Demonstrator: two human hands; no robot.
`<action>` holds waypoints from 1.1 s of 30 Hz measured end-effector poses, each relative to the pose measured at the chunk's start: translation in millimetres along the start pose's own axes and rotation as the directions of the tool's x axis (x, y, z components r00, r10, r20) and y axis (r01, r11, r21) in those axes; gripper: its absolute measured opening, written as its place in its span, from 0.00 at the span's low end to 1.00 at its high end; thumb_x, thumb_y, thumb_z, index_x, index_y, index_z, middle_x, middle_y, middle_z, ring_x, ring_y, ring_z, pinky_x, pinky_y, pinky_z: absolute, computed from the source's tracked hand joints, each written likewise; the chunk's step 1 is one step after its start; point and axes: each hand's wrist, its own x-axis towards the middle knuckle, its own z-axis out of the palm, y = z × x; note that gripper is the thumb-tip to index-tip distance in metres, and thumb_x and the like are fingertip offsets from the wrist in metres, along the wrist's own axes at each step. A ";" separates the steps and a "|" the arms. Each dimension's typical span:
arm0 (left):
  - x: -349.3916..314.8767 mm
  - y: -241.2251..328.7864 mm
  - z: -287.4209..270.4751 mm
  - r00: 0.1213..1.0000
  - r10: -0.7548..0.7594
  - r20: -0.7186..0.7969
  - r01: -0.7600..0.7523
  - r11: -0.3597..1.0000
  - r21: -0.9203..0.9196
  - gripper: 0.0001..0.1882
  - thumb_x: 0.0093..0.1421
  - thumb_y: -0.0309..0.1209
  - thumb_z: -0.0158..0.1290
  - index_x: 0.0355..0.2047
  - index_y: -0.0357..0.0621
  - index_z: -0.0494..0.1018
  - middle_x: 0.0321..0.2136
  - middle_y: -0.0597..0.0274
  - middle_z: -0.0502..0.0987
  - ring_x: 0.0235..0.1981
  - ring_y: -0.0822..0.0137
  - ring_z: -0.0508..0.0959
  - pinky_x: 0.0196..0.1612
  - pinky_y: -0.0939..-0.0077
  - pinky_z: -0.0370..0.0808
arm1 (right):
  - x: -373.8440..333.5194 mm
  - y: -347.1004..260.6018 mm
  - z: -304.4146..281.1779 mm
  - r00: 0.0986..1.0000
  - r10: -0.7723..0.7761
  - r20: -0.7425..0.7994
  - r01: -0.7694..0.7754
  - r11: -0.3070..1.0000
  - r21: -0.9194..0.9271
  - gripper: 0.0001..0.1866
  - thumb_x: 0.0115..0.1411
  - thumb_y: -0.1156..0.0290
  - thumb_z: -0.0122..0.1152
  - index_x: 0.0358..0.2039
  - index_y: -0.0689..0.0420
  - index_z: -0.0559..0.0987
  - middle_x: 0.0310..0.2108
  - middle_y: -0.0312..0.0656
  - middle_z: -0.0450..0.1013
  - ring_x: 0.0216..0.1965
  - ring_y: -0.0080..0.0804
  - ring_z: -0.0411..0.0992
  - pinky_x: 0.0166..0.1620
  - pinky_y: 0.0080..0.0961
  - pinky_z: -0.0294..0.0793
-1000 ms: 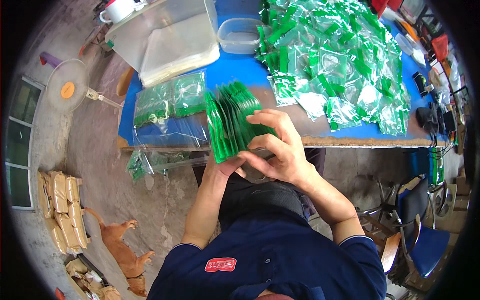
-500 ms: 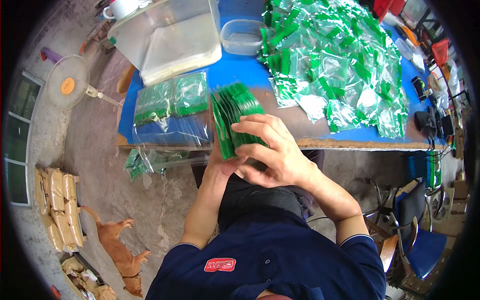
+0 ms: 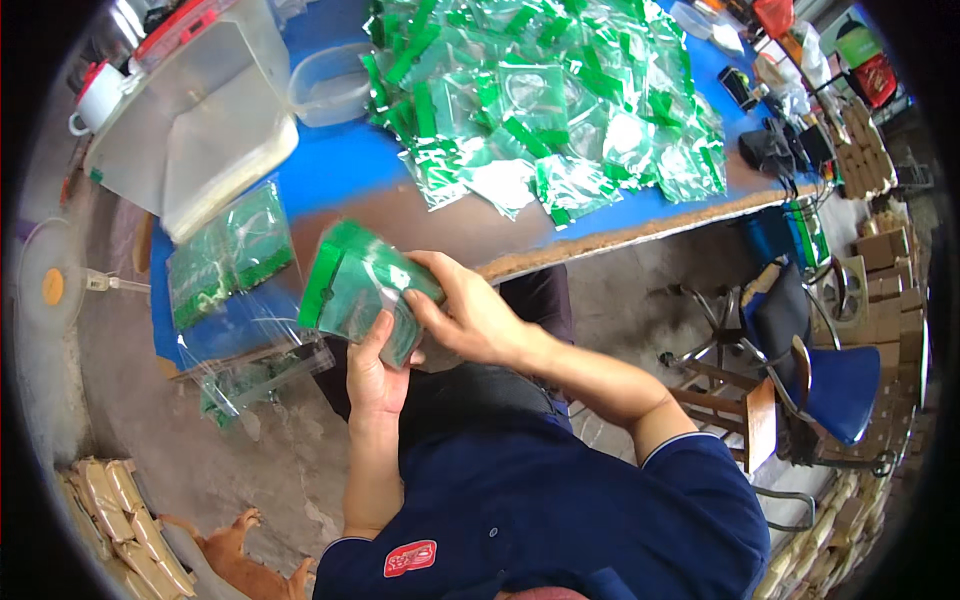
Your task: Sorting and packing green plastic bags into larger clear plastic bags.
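Between my hands is a stack of flat clear packets with green strips [image 3: 345,285], held just off the table's front edge. My left hand [image 3: 375,375] grips its lower end, thumb on top. My right hand [image 3: 455,310] holds its right side, thumb pressed on the upper face and fingers wrapped behind. Left of the stack lies a large clear bag [image 3: 240,325] with more green-striped packets [image 3: 230,250] in its far part; its near end hangs over the edge. A big heap of loose, similar packets [image 3: 540,90] covers the table's far middle.
On the blue table [image 3: 345,165], a clear bin [image 3: 130,165] with flat clear bags stands at left, beside a round-cornered plastic tub [image 3: 330,85]. Black cables and devices [image 3: 770,150] lie at right. A blue chair [image 3: 840,390] stands right; a brown dog [image 3: 240,560] lies on the floor, lower left.
The stack, fanned on edge before, now lies flatter and squared, its broad face up. My right hand has shifted to its right side. The whole view has turned and shifted.
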 end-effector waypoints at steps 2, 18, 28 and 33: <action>-9.8 -5.0 -4.8 0.997 0.006 -0.070 0.001 0.994 0.109 0.31 0.60 0.31 0.63 0.61 0.42 0.65 0.53 0.62 0.74 0.54 0.62 0.75 0.55 0.63 0.76 | 18.0 8.9 -35.0 0.983 -0.030 0.182 0.088 0.942 -0.324 0.29 0.66 0.60 0.59 0.59 0.65 0.67 0.51 0.59 0.72 0.48 0.52 0.74 0.47 0.40 0.75; -35.0 -18.7 -58.9 0.995 -0.065 -0.069 0.059 0.995 -0.086 0.28 0.59 0.24 0.61 0.59 0.40 0.67 0.53 0.61 0.76 0.55 0.62 0.75 0.63 0.63 0.71 | 80.1 69.5 -7.6 0.920 -0.384 0.074 0.317 0.622 -0.716 0.29 0.65 0.54 0.57 0.53 0.69 0.72 0.56 0.61 0.69 0.58 0.58 0.68 0.61 0.44 0.67; -69.8 -8.9 -126.5 0.998 -0.063 -0.001 0.063 0.998 -0.031 0.37 0.49 0.36 0.72 0.59 0.43 0.71 0.55 0.61 0.76 0.57 0.56 0.74 0.63 0.56 0.69 | 39.1 33.8 -7.3 0.926 -0.283 0.249 0.373 0.787 -0.491 0.39 0.49 0.53 0.74 0.55 0.63 0.72 0.63 0.54 0.64 0.66 0.55 0.61 0.67 0.44 0.62; -59.4 -18.4 -130.3 0.993 -0.001 0.122 0.018 0.990 -0.138 0.37 0.54 0.42 0.68 0.62 0.45 0.69 0.59 0.58 0.73 0.62 0.55 0.70 0.64 0.55 0.66 | 25.6 57.2 2.9 0.722 -0.541 0.432 0.690 0.606 -0.396 0.20 0.54 0.75 0.66 0.49 0.60 0.75 0.57 0.48 0.71 0.61 0.47 0.68 0.60 0.40 0.69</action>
